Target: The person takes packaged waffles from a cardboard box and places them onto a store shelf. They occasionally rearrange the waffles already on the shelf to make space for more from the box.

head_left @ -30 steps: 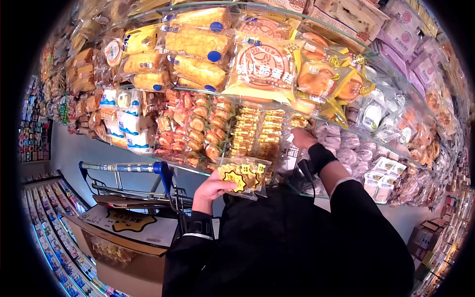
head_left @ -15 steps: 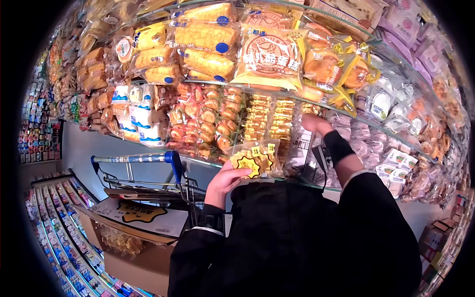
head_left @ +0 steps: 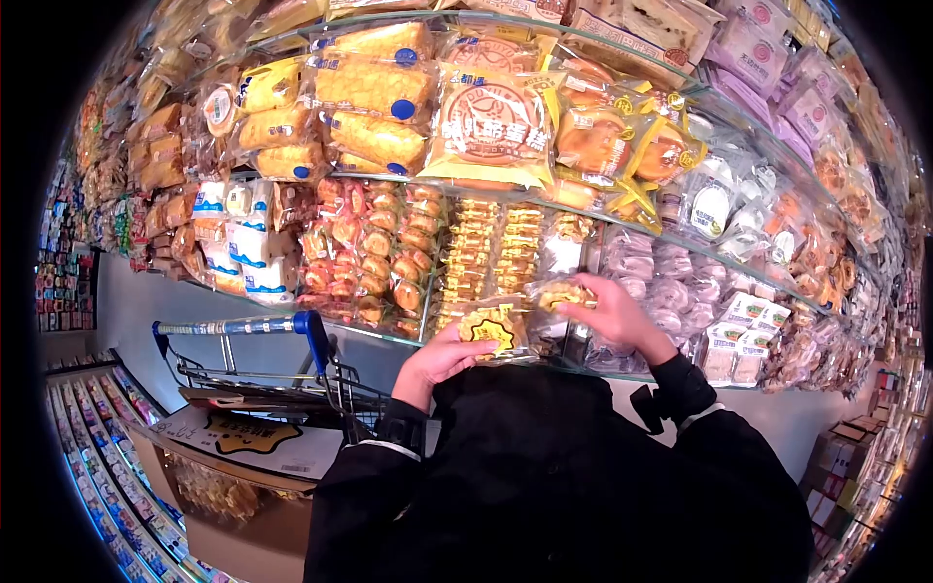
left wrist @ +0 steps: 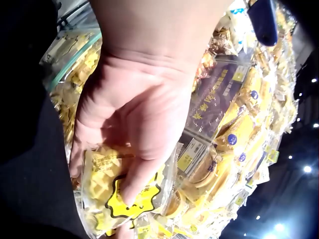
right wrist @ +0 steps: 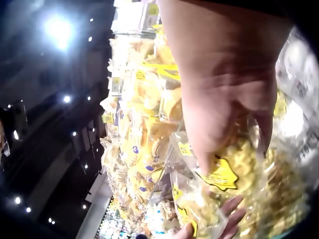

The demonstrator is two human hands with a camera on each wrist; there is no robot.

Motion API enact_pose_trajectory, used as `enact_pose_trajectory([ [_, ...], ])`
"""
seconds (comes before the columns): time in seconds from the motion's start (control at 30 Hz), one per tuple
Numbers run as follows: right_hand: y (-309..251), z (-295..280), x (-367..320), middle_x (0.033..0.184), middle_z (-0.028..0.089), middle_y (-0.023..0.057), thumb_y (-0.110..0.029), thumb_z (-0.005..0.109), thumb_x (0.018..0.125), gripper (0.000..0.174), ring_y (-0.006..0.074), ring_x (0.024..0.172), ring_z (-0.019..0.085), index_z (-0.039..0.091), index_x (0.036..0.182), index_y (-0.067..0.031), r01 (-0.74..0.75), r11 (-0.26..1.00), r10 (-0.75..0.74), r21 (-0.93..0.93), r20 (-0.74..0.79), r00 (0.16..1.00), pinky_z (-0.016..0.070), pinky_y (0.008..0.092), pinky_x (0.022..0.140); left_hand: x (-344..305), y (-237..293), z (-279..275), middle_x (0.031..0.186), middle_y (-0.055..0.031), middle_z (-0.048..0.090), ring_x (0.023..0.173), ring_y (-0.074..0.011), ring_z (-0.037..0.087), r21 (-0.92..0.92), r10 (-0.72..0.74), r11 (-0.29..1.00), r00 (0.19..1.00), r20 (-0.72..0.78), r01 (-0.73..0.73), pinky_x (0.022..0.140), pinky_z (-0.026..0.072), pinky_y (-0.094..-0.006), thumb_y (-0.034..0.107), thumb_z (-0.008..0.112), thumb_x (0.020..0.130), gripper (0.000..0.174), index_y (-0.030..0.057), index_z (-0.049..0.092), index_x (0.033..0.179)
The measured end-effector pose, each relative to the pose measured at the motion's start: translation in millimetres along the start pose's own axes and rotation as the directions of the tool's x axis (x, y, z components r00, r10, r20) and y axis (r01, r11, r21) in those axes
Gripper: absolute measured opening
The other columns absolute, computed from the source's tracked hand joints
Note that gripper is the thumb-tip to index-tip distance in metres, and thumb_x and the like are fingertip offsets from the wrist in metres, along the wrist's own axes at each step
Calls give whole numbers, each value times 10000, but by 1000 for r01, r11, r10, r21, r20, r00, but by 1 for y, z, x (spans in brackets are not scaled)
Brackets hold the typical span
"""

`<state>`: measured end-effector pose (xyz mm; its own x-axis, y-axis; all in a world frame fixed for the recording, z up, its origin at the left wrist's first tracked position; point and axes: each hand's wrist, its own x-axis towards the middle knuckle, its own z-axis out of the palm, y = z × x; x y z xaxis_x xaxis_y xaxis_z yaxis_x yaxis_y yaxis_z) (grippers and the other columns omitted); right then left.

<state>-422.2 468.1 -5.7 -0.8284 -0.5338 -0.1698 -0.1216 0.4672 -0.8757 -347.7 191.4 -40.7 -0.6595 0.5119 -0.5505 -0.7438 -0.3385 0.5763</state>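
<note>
My left hand [head_left: 437, 358] grips a clear packet of yellow waffle-like snacks [head_left: 505, 321], its thumb lying across the black-edged yellow label. In the left wrist view the packet [left wrist: 99, 181] shows grid-shaped pieces through the film. Just right of it, my right hand [head_left: 614, 313] pinches a similar packet [head_left: 556, 291] between thumb and fingers, in front of the lower shelf. The right wrist view shows this second packet [right wrist: 244, 162] with the same kind of yellow label, close above the left hand's packet [right wrist: 197, 204].
Gold-wrapped snacks [head_left: 471, 253] fill the compartment behind the hands, with pale purple packets [head_left: 671, 277] to the right. Large bagged cakes [head_left: 491, 126] sit on the shelf above. At left stands a cart with a blue handle [head_left: 233, 325], beside an opened cardboard box [head_left: 243, 539].
My right hand has come out of the shelf compartment, down toward the left hand, now with a packet in its fingers. The left hand keeps hold of its own packet.
</note>
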Motion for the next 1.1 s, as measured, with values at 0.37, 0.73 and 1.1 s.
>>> enact_pose_trajectory([
  [0.37,49,8,97,888,634,182,-28,561,751,112,356,851,620,593,859,-24,-250,569,250,-783,-125,960,498,435,723,-20,-30,-30,1056,-41,607,927,-113,603,-296,155,940,985,-70,-169,731,508,-199,-3,598,823,369,29,492,1176],
  [0.73,112,19,119,826,650,172,-44,545,762,119,314,794,650,657,804,-44,-237,440,243,-866,-139,960,533,394,682,-28,-27,-25,1046,-20,605,928,-98,593,-293,137,943,986,-99,-160,713,495,-187,14,625,810,357,41,515,1149],
  [1.1,94,43,69,921,620,235,-46,469,779,226,380,926,602,620,938,8,-261,606,442,-752,45,896,489,441,793,-13,-30,-35,1093,-106,582,996,-197,586,-331,169,923,979,-115,-198,847,492,-293,-27,576,816,425,-16,433,1216],
])
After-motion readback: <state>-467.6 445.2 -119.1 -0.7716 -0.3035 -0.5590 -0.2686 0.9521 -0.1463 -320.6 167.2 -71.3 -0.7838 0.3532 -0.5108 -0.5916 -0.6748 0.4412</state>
